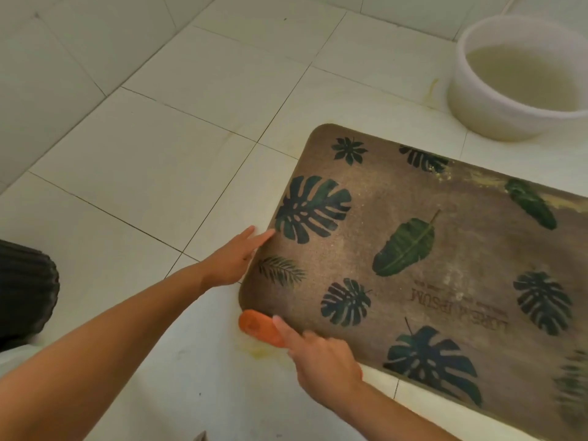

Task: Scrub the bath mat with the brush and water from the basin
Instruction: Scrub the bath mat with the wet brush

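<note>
Your left grip [235, 259], fingers straight, braces the bath mat [445, 265] edge so it stays put; right grip [321, 358] curls round brush [257, 326] at lower-centre corner

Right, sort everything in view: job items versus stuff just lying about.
For the job: bath mat; orange brush, gripped by right hand; left hand touching the mat's edge; white basin holding water.
Just there: dark ribbed fabric at left; tiled floor.
</note>
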